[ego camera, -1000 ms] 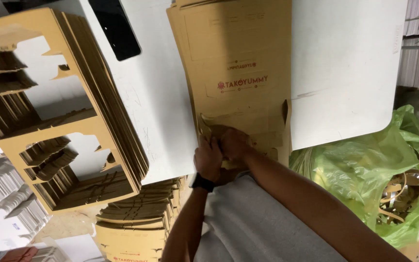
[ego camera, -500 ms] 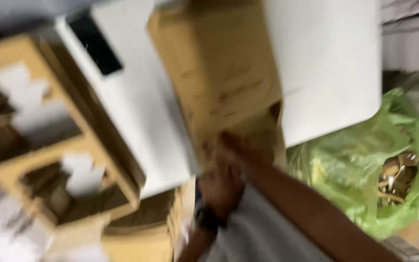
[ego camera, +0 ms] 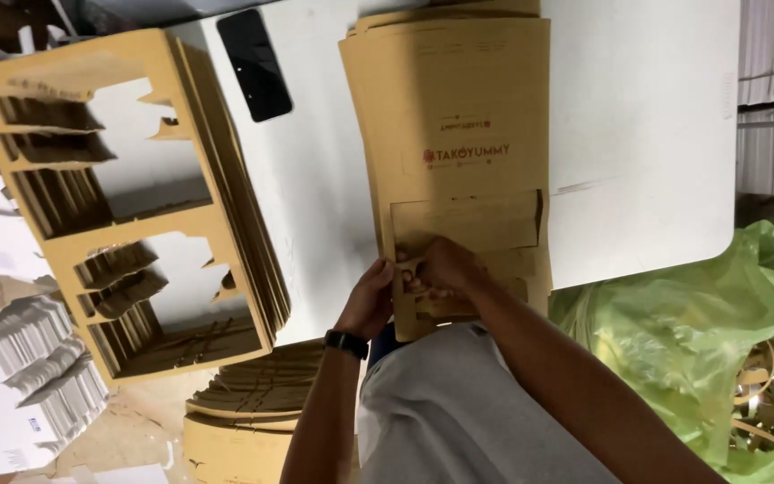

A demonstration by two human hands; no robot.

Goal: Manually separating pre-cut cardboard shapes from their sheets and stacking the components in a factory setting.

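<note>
A stack of flat brown cardboard sheets [ego camera: 459,134] lies on the white bench [ego camera: 647,134] in the upper centre of the frame, its long side running toward the person. Both hands work at the near end of the top sheet, in the lower centre.

The left hand [ego camera: 371,300] has its grip closed on the left near edge of the top sheet, fingers curled over the edge, thumb side toward the middle. A dark watch [ego camera: 347,341] sits on that wrist. The right hand [ego camera: 445,269] lies just beside it, fingers bent and pressed onto the sheet where a die-cut panel [ego camera: 466,224] is outlined; its grip is closed on the cardboard at that cut line. The two hands are touching or nearly so. The bulk of the stack extends away from both grips toward the top of the frame.

At the left of the frame a second pile of brown sheets with cut-out openings [ego camera: 127,206] rests on the bench edge. A dark phone [ego camera: 254,64] lies between the two piles, upper left of centre. A green plastic bag [ego camera: 700,350] holding scraps sits at lower right. White folded boxes [ego camera: 20,394] lie at lower left.
</note>
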